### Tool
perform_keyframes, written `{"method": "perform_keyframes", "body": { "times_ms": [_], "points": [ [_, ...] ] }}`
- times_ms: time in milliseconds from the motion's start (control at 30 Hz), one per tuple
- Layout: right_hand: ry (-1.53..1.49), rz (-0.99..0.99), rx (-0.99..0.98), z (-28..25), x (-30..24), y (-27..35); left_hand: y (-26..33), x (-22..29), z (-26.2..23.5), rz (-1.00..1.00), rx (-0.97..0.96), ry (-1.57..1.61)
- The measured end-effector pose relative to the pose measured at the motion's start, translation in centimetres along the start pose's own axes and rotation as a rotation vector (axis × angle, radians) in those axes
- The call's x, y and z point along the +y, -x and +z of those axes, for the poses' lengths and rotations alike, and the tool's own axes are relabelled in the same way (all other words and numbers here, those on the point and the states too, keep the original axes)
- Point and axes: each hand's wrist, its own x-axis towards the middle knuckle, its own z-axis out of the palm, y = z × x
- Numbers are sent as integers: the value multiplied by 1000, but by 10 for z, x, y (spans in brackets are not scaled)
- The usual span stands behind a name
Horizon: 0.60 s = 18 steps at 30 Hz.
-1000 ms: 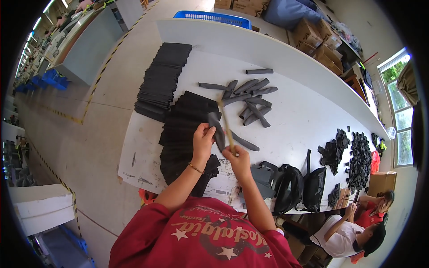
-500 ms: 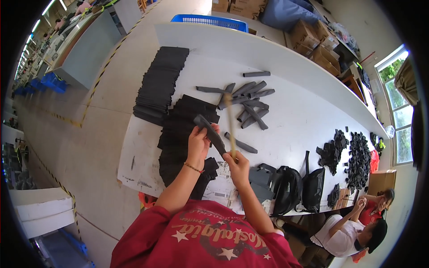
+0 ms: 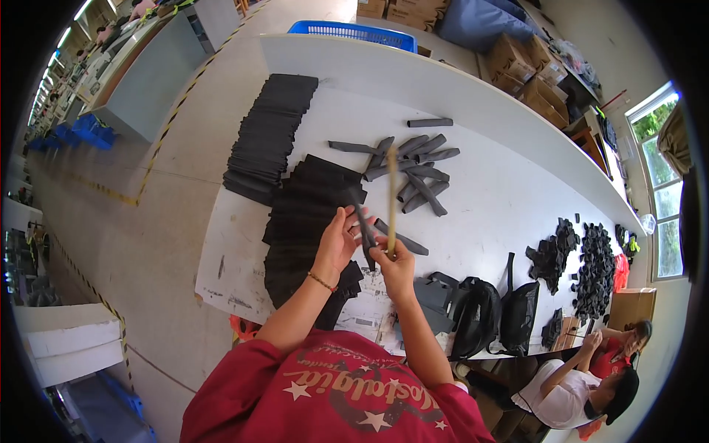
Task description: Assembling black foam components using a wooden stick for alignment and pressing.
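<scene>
My right hand (image 3: 396, 269) is closed around a thin pale wooden stick (image 3: 392, 199) and the lower end of a dark grey fabric tube (image 3: 364, 232). The stick stands nearly upright, its upper end smeared by motion. The tube's upper end is blurred too. My left hand (image 3: 338, 240) is open beside the tube, palm toward it, with fingertips behind or against it; contact is unclear. Under and beyond this hand lies a fanned pile of black fabric pieces (image 3: 306, 196). Several similar grey tubes (image 3: 421, 166) lie loosely heaped farther off, and one tube (image 3: 402, 238) rests just past my right hand.
A long row of stacked dark pieces (image 3: 269, 136) lies at the table's far left. Black bags (image 3: 476, 317) and heaps of small black parts (image 3: 593, 269) occupy the right. A raised white board (image 3: 443, 81) edges the table's back. Two people (image 3: 565, 391) sit at lower right.
The tube has swung from a leftward slant to nearly upright. My left hand has loosened from it and its fingers have spread. The stick, still in my right hand, has shifted slightly right.
</scene>
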Motion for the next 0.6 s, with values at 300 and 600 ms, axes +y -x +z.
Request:
{"method": "perform_keyframes", "body": {
  "times_ms": [300, 600],
  "points": [
    [-447, 147, 55, -14, 3, -24, 4, -7, -17, -213, -48, -340],
    [-94, -146, 132, -39, -17, -62, -36, 15, -9, -149, -268, -955]
  ]
}}
